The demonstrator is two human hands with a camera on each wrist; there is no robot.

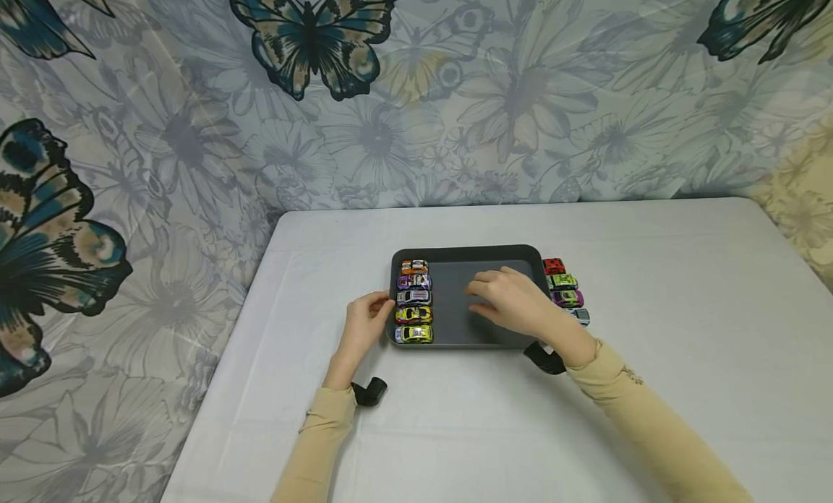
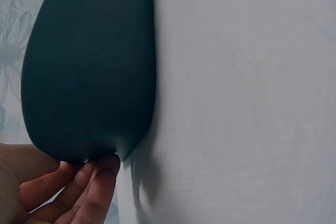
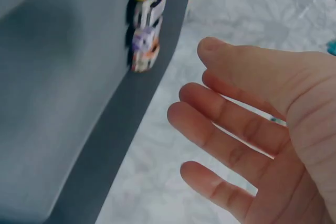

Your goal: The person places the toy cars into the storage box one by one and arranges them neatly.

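Note:
A dark grey rectangular tray (image 1: 465, 254) lies on the white table, with several toy cars (image 1: 413, 298) in a column along its left side. My left hand (image 1: 364, 321) holds the tray's left edge, thumb and fingertips at the rim; the left wrist view shows its fingers (image 2: 97, 192) against the tray's outer wall (image 2: 89, 72). Over the middle of the tray is my right hand (image 1: 517, 301), holding nothing. Its fingers (image 3: 226, 145) are spread and slightly bent in the right wrist view, where orange, purple, white and yellow-red cars (image 3: 149, 17) show beyond.
More toy cars (image 1: 566, 298), red, green, purple and pale blue, stand in a column just outside the tray's right edge, partly hidden by the right hand and wrist. White cloth (image 1: 664, 308) covers the table. Behind it hangs a butterfly-and-flower backdrop (image 1: 520, 98).

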